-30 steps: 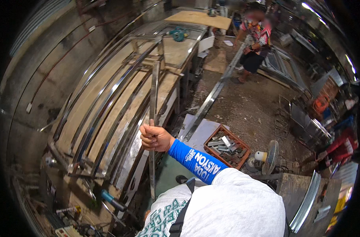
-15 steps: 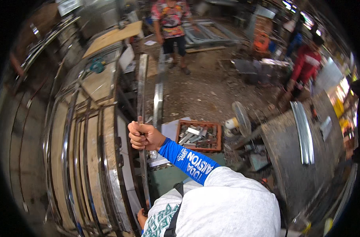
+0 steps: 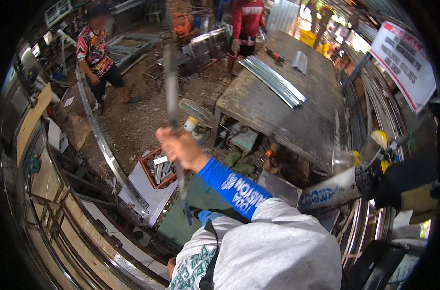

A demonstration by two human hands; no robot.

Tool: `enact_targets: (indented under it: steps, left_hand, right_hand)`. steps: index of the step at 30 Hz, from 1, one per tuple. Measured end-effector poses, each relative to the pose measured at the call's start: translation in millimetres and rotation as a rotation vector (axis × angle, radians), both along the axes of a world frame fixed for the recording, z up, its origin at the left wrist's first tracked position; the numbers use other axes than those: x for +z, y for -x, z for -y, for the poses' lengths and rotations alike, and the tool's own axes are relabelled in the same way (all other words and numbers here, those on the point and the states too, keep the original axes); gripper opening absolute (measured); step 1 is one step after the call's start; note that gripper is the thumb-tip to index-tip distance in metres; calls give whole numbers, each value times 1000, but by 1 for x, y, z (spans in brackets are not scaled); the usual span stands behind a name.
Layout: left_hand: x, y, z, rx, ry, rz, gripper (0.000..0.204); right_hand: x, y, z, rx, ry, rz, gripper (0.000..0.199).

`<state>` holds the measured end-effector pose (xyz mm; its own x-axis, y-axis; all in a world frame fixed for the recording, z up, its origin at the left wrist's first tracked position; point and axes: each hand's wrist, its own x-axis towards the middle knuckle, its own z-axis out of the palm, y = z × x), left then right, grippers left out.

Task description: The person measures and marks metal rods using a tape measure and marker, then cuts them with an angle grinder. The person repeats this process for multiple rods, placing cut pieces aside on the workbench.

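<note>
My right hand (image 3: 182,149), in a blue printed arm sleeve, is raised in front of me and closed around a long, narrow metal bar (image 3: 172,92). The bar stands nearly upright, and both it and the fingers are smeared by motion. Its lower end comes down beside my body, over a green surface. Only a small part of my left hand (image 3: 170,267) shows at the lower edge beside my shirt; its fingers are hidden. Just left of the bar, an orange crate (image 3: 145,170) holds short metal offcuts.
A large worn table (image 3: 321,116) with silvery metal strips (image 3: 273,81) stands right of a fan (image 3: 197,110). A long metal channel (image 3: 104,145) slants at left, beside a bench with metal frames (image 3: 60,217). Two people (image 3: 95,53) (image 3: 245,21) stand farther off. A white cylinder (image 3: 328,191) is at right.
The view has swung right, bringing the table and cylinder further in. My right hand still has the bar, which has moved away from the bench at left.
</note>
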<state>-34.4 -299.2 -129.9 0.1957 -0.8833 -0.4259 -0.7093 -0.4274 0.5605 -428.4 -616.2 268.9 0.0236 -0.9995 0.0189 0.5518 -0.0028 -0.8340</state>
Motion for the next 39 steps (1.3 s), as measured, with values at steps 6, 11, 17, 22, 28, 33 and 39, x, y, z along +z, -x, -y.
enact_targets:
  steps: [6,11,17,22,28,33,39]
  left_hand:
    - [2,-9,26,-206,-41,-9,32]
    - [13,-22,41,-325,-101,38,33]
    - [30,9,70,-389,-206,31,33]
    - [46,29,88,-393,-277,64,34]
    - [66,44,98,-349,-360,106,35]
    - [84,50,104,-328,-421,133,35]
    - [105,52,96,-302,-503,186,36]
  right_hand:
    - [68,175,-89,-563,28,-47,43]
    - [133,280,-190,-850,356,-202,45]
    - [158,340,-235,-1205,344,-421,41]
    - [81,416,-207,-1502,172,-550,44]
    - [-106,497,-178,-1560,-194,-773,44]
    - [-260,523,-189,-1390,-880,-975,65]
    - [-344,482,-183,-1136,-1212,-619,65]
